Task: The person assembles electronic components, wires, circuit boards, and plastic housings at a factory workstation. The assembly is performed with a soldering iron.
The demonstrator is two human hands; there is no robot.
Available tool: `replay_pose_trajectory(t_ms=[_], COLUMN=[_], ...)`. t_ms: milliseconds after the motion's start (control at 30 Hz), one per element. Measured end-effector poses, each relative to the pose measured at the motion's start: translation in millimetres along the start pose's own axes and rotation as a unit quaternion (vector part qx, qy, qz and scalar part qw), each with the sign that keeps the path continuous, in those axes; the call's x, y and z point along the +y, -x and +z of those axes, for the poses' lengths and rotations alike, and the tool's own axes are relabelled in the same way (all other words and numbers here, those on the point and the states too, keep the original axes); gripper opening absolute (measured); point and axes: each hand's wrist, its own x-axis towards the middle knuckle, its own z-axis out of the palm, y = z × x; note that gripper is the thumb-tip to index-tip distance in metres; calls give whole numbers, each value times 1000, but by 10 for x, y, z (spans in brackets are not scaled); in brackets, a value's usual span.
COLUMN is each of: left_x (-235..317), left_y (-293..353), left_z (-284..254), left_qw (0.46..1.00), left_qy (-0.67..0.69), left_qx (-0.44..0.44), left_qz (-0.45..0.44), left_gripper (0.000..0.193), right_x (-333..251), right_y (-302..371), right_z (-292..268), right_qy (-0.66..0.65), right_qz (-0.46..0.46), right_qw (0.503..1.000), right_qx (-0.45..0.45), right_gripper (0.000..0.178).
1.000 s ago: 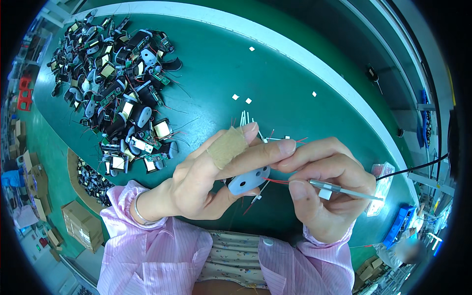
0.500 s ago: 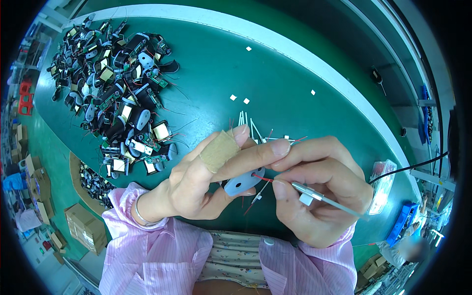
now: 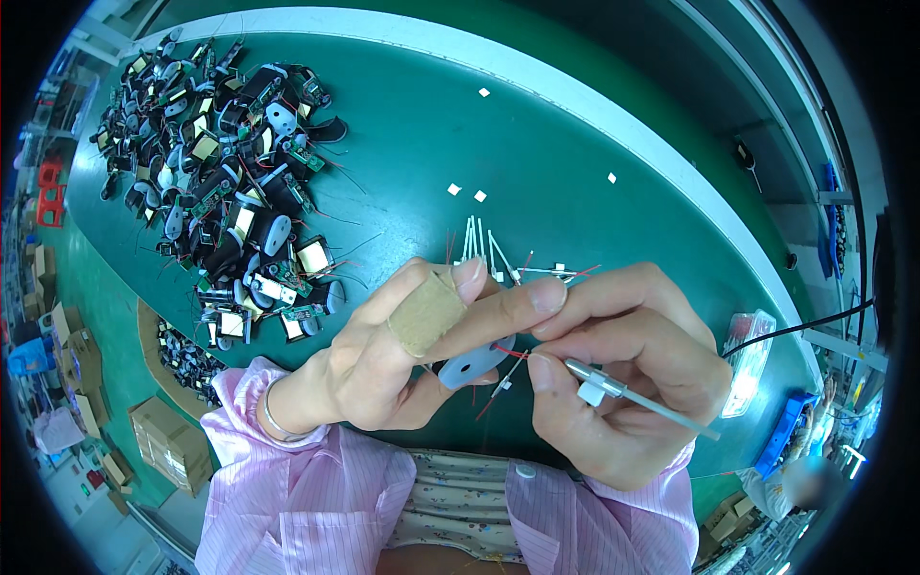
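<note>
My left hand (image 3: 374,369), with a tan patch (image 3: 426,314) wrapped on one finger, grips a part with a grey oval end piece (image 3: 471,366) that has dark round holes. Its fingers cover most of that part. A thin red wire (image 3: 511,354) runs from the end piece to the fingertips of my right hand (image 3: 637,393). Lying across the right fingers is a slim rod (image 3: 661,410) with a metal sleeve and a small white block. The right thumb and index finger are pinched at the wire, close to the left index fingertip.
Several thin white leads (image 3: 476,238) with red wire ends lie beyond my hands on the green table (image 3: 402,125). A big heap of black and grey parts with circuit boards (image 3: 240,206) covers the left side. At right are a clear plastic box (image 3: 746,369) and a black cable (image 3: 805,324).
The metal-sleeved rod has turned slightly in my right fingers, showing more of its white block. Both hands stay in nearly the same place, and the left keeps its grip.
</note>
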Motion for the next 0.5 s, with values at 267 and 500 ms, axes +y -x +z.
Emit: replay_pose_trajectory(t_ms=[267, 500], left_x=[17, 36], left_y=[-6, -13], left_z=[11, -3], left_qw=[1000, 1000], left_qy=[-4, -22], left_qx=[15, 9], left_qz=[-2, -1], left_gripper=[71, 70], right_x=[-26, -32], right_y=[12, 16], right_z=[3, 1], right_qy=[-9, -7], right_qz=[4, 12], right_qw=[1000, 1000], right_qx=[-4, -6], right_gripper=[12, 12])
